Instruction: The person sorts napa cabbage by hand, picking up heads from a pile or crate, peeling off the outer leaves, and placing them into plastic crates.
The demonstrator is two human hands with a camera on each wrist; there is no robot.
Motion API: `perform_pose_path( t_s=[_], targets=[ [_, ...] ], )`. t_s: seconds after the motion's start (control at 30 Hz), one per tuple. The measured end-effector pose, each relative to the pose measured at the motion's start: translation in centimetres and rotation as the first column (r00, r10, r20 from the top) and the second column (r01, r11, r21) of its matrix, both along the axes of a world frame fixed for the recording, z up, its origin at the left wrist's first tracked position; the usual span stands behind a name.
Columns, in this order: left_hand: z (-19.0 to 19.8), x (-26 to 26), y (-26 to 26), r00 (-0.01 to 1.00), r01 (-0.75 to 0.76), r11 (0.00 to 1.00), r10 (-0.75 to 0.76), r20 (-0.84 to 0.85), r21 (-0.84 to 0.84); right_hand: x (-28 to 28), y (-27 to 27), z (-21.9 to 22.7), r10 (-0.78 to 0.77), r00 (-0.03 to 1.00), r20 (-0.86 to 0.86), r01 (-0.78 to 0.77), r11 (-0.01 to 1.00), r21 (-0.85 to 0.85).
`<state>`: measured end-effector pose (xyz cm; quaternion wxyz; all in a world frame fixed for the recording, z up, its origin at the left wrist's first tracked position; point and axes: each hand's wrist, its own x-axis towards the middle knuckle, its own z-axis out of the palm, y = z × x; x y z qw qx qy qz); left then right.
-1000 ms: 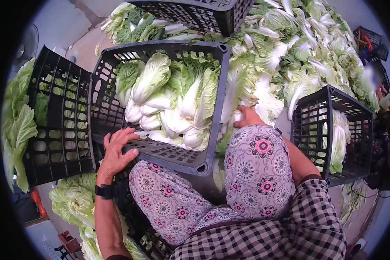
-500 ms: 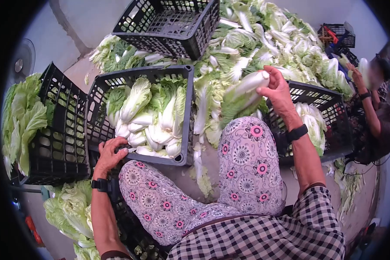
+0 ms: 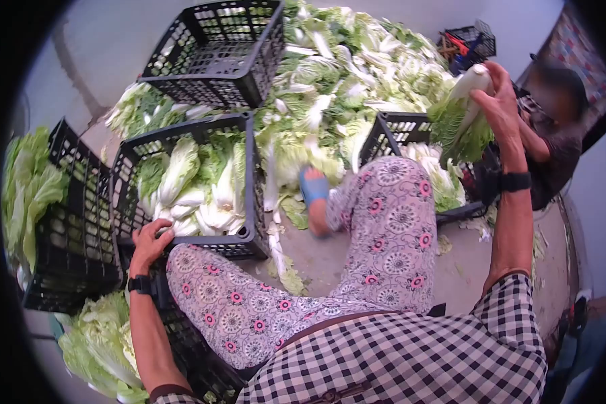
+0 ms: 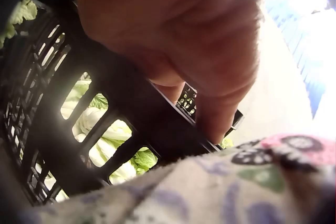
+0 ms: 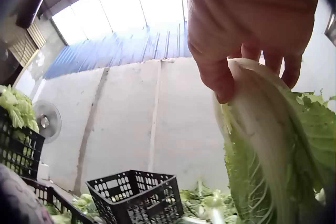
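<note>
My right hand point(image 3: 505, 108) holds a napa cabbage point(image 3: 459, 124) by its white base, leaves hanging down. It is raised over the right-hand black crate point(image 3: 384, 138), which has other napa cabbages point(image 3: 444, 178) inside. The right wrist view has thumb and fingers around the pale base of the held cabbage point(image 5: 262, 129). My left hand point(image 3: 148, 244) is at the near left corner of the middle black crate point(image 3: 252, 188), with its fingers over the rim in the left wrist view. Several napa cabbages point(image 3: 182, 178) lie in that crate, white bases toward me.
A large heap of cabbages and leaves point(image 3: 343, 81) spreads behind the crates. An empty crate point(image 3: 215, 54) stands on its left side. Another crate point(image 3: 81, 215) stands at far left beside leafy cabbage point(image 3: 30, 195). Another person point(image 3: 552, 128) sits at the right. Loose leaves lie on the floor point(image 3: 323, 262).
My right hand has picked a cabbage from beside my knee and lifted it up and right, over the right-hand crate. My left hand stays at the middle crate. The view has turned rightward.
</note>
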<state>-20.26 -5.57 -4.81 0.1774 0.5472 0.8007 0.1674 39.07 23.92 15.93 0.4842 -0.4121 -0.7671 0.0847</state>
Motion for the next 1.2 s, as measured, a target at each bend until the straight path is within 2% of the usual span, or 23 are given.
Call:
perform_pose_path(
  t_s=[0.07,0.17,0.2,0.33,0.43,0.47,0.5,0.57,0.63,0.73,0.83,0.87,0.9,0.93,0.97,1.0,1.03,1.1,1.13,1.17,1.2],
  targets=[
    [-0.1,0.0,0.1,1.0,0.011,1.0,-0.011,-0.017,0.007,2.2,1.3,-0.1,-0.105,0.976,0.191,0.104,0.994,0.015],
    [0.4,0.4,0.1,1.0,0.021,0.999,-0.02,-0.021,0.031,3.5,3.1,-1.2,-0.259,0.879,0.4,0.333,0.935,-0.126],
    [0.5,0.5,0.0,0.999,0.027,0.999,-0.027,-0.023,0.023,4.4,4.6,-2.7,-0.278,0.867,0.413,0.356,0.926,-0.124],
    [1.4,1.0,0.2,1.0,0.01,0.998,-0.011,-0.02,-0.055,5.8,8.4,-8.4,-0.201,0.837,0.51,0.383,0.88,-0.282],
    [1.4,0.8,0.4,0.999,0.001,0.992,-0.007,-0.051,-0.128,5.3,10.9,-12.5,-0.177,0.813,0.555,0.458,0.783,-0.422],
    [1.1,0.5,0.2,0.998,0.003,0.992,-0.01,-0.054,-0.129,6.4,12.4,-15.9,-0.159,0.83,0.535,0.403,0.834,-0.377],
    [1.2,0.5,0.1,0.999,0.004,0.991,-0.011,-0.05,-0.135,6.0,12.7,-17.0,-0.061,0.826,0.56,0.417,0.735,-0.535],
    [1.4,0.7,0.2,0.999,0.004,0.991,-0.01,-0.044,-0.131,7.0,14.1,-22.7,0.132,0.72,0.681,0.411,0.71,-0.572],
    [1.6,0.9,0.3,0.999,-0.004,0.991,-0.002,-0.044,-0.132,5.4,12.0,-23.3,0.293,0.671,0.681,0.436,0.587,-0.682],
    [1.9,1.2,0.2,0.999,-0.011,0.991,0.005,-0.049,-0.13,5.5,12.0,-24.5,0.333,0.682,0.65,0.449,0.511,-0.733],
    [1.9,1.5,0.6,0.999,0.012,0.993,-0.018,-0.047,-0.121,6.2,12.3,-23.5,0.301,0.739,0.603,0.376,0.558,-0.74],
    [1.6,1.4,0.8,0.998,0.026,0.993,-0.033,-0.054,-0.113,5.9,12.1,-22.4,0.236,0.746,0.622,0.411,0.572,-0.71],
    [1.7,1.0,0.4,0.997,0.027,0.994,-0.034,-0.071,-0.11,5.4,12.2,-21.2,0.186,0.793,0.58,0.361,0.623,-0.694],
    [2.4,1.8,0.7,0.996,0.054,0.996,-0.059,-0.069,-0.073,5.8,12.7,-21.5,0.13,0.805,0.579,0.23,0.831,-0.507],
    [1.9,1.4,0.6,0.994,0.062,0.996,-0.067,-0.088,-0.063,5.6,13.4,-21.3,0.081,0.802,0.592,0.222,0.879,-0.422],
    [2.1,1.6,0.5,0.994,0.046,0.995,-0.054,-0.09,-0.084,2.7,11.8,-18.0,0.126,0.871,0.475,0.154,0.847,-0.508],
    [1.8,1.3,0.4,0.995,0.038,0.991,-0.048,-0.083,-0.125,0.6,10.3,-16.2,0.122,0.906,0.406,0.074,0.898,-0.433],
    [1.5,0.6,0.6,0.999,0.023,0.985,-0.027,-0.02,-0.17,-5.0,7.7,-11.2,0.122,0.928,0.351,0.006,0.939,-0.343],
    [2.4,0.8,1.5,1.0,0.0,0.953,0.005,0.015,-0.303,-6.7,7.2,-10.0,0.208,0.926,0.316,-0.118,0.952,-0.281],
    [0.9,-0.5,1.6,0.991,0.059,0.981,-0.035,0.132,-0.184,-8.7,6.2,-8.6,0.28,0.915,0.29,-0.22,0.95,-0.222],
    [1.3,-0.3,2.8,0.959,0.07,0.981,-0.018,0.282,-0.178,-10.8,4.8,-7.0,0.312,0.907,0.284,-0.266,0.945,-0.191]
  ],
)
